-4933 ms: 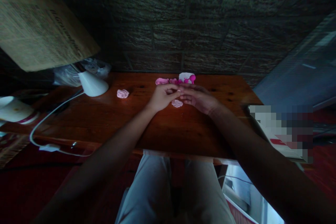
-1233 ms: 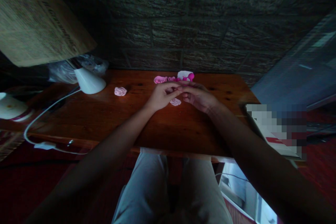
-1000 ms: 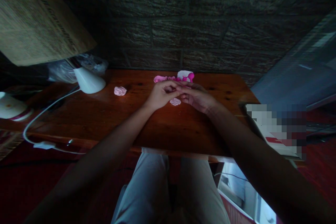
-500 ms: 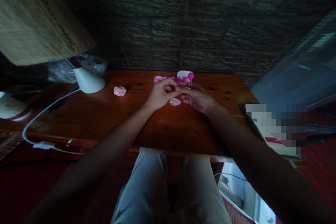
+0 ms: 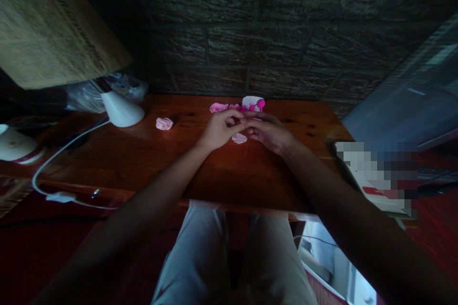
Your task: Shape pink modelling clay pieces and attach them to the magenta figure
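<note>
My left hand (image 5: 221, 128) and my right hand (image 5: 267, 132) meet fingertip to fingertip above the wooden table (image 5: 153, 162). Both are closed in a pinch, and whatever lies between the fingertips is hidden or too small to make out. Just below them on the wood lies a flat, pale pink clay-like piece (image 5: 239, 138). Behind the hands are a pink lump (image 5: 218, 107), a whitish piece (image 5: 250, 100) and bright magenta pieces with a round knob (image 5: 261, 103), partly covered by my fingers. Off to the left sits a crumpled pale pink lump (image 5: 164, 124).
A lamp with a white base (image 5: 123, 109) and a newsprint-patterned shade (image 5: 60, 28) stands at the left, its white cord (image 5: 46, 157) looping over the table edge. A white cup-like object (image 5: 17, 145) is at far left. A stone-block wall (image 5: 229, 33) rises behind.
The hands keep almost the same pose, fingertips together. The whole view has shifted very slightly; the pieces on the table stay where they were.
</note>
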The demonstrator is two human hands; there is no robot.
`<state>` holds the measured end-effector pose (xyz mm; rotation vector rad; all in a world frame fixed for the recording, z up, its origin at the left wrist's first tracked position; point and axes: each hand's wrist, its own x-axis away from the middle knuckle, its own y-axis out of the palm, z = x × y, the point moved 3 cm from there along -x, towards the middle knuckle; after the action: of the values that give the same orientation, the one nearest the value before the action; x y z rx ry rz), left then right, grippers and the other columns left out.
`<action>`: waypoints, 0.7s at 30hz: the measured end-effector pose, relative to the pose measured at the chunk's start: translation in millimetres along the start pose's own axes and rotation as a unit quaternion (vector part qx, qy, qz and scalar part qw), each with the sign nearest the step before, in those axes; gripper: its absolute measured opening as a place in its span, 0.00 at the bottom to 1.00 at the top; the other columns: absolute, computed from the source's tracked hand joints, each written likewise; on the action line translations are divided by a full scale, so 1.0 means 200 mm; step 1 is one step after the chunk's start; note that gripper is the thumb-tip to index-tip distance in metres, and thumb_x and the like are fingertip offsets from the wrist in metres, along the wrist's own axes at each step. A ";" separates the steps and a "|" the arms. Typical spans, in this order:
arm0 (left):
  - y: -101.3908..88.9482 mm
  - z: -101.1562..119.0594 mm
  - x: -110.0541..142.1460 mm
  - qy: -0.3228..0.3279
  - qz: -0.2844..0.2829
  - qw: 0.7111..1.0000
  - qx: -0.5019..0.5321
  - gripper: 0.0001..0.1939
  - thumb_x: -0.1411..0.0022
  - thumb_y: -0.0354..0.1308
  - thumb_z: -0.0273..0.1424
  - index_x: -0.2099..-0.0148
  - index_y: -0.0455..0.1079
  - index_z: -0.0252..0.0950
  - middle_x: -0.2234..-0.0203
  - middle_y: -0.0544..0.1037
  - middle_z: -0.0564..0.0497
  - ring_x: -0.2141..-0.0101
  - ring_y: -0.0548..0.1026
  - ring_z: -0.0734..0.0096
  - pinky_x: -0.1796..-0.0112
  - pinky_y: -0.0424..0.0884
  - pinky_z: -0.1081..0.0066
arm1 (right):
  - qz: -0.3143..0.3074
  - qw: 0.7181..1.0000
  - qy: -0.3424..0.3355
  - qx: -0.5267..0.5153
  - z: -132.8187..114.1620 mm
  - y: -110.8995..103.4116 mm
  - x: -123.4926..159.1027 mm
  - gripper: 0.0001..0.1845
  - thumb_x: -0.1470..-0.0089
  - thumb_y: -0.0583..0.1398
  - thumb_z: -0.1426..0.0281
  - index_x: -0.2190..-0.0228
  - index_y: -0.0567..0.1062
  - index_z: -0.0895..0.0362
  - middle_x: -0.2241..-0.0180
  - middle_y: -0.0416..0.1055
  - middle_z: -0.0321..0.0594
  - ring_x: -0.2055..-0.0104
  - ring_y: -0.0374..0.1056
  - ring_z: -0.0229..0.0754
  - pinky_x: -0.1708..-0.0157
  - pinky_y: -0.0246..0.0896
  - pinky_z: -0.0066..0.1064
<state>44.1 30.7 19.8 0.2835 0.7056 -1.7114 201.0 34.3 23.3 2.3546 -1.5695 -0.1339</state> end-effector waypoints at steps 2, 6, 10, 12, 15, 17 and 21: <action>-0.01 0.00 0.00 -0.007 0.016 1.000 0.003 0.10 0.41 0.69 0.33 0.65 0.73 0.34 0.72 0.80 0.52 0.77 0.74 0.78 0.76 0.67 0.79 | -0.011 1.000 -0.007 -0.001 0.00 0.01 0.00 0.21 0.66 0.77 0.68 0.66 0.81 0.53 0.78 0.72 0.28 0.76 0.62 0.30 0.75 0.60 0.24; 0.02 0.00 0.00 -0.003 -0.012 1.000 0.017 0.10 0.38 0.67 0.35 0.61 0.75 0.33 0.69 0.81 0.51 0.72 0.77 0.75 0.72 0.71 0.77 | -0.002 1.000 -0.007 -0.005 0.00 -0.01 -0.01 0.20 0.64 0.77 0.69 0.65 0.81 0.53 0.76 0.73 0.29 0.75 0.64 0.31 0.74 0.61 0.25; 0.02 0.01 -0.01 0.011 -0.014 1.000 0.004 0.10 0.35 0.64 0.37 0.61 0.76 0.33 0.69 0.82 0.50 0.72 0.77 0.74 0.71 0.72 0.76 | 0.003 1.000 -0.008 -0.008 0.00 -0.03 -0.01 0.20 0.62 0.76 0.69 0.63 0.81 0.53 0.74 0.75 0.30 0.75 0.65 0.31 0.73 0.62 0.25; 0.01 0.01 -0.01 0.005 0.002 1.000 -0.003 0.10 0.37 0.65 0.37 0.63 0.76 0.34 0.71 0.82 0.50 0.75 0.75 0.76 0.73 0.71 0.77 | -0.007 1.000 -0.011 -0.004 0.00 -0.02 -0.01 0.21 0.62 0.76 0.68 0.62 0.82 0.53 0.74 0.75 0.30 0.75 0.65 0.30 0.73 0.62 0.25; -0.01 0.00 -0.01 -0.002 0.023 1.000 -0.001 0.10 0.40 0.68 0.35 0.67 0.73 0.34 0.73 0.80 0.52 0.78 0.72 0.79 0.76 0.68 0.78 | -0.016 1.000 -0.009 -0.007 0.00 0.00 0.00 0.23 0.62 0.77 0.68 0.61 0.82 0.52 0.74 0.75 0.30 0.75 0.64 0.30 0.73 0.63 0.24; -0.01 -0.01 -0.01 0.000 0.028 1.000 0.002 0.11 0.41 0.69 0.34 0.68 0.72 0.34 0.74 0.79 0.53 0.78 0.72 0.79 0.76 0.68 0.78 | -0.019 1.000 -0.007 -0.008 0.00 0.00 0.00 0.24 0.63 0.77 0.68 0.60 0.82 0.52 0.74 0.76 0.30 0.75 0.64 0.30 0.72 0.63 0.25; -0.01 -0.01 0.00 -0.008 0.029 1.000 -0.005 0.10 0.41 0.69 0.33 0.69 0.71 0.35 0.77 0.78 0.54 0.79 0.72 0.78 0.77 0.67 0.78 | -0.018 1.000 -0.016 -0.011 0.00 0.01 0.01 0.24 0.62 0.77 0.65 0.59 0.83 0.52 0.74 0.75 0.31 0.76 0.63 0.31 0.74 0.63 0.25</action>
<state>42.5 32.4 18.9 0.2803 0.6885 -1.6518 199.5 31.9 23.6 2.3760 -1.5311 -0.1972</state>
